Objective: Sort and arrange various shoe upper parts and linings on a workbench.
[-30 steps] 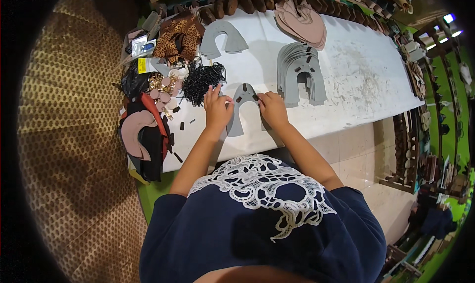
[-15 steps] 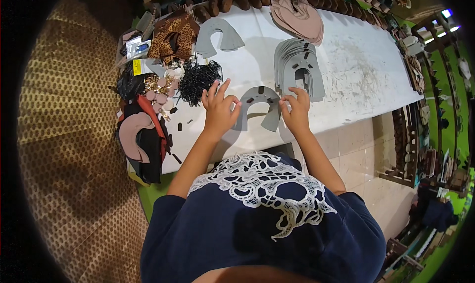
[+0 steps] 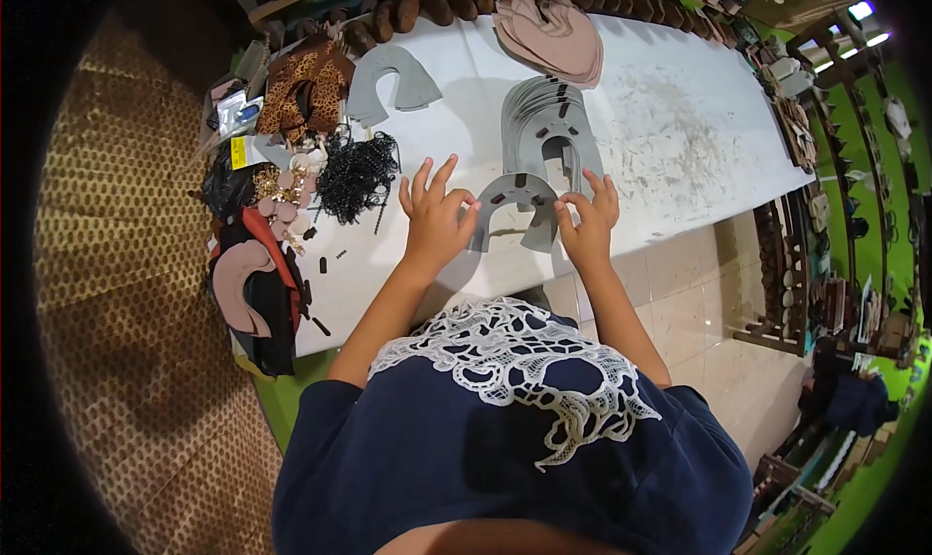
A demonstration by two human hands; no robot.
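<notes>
Hands (image 3: 439, 227) pinch grey arch (image 3: 499, 192)

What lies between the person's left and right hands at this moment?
A grey U-shaped piece with small dark patches spans the gap between the left hand and right hand, seen in the head view.

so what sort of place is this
Likely a small shoemaking workshop: brown shoe-shaped forms line the far edge of the white-covered table, which holds cut pink pieces and a stack of grey U-shaped pieces.
</notes>
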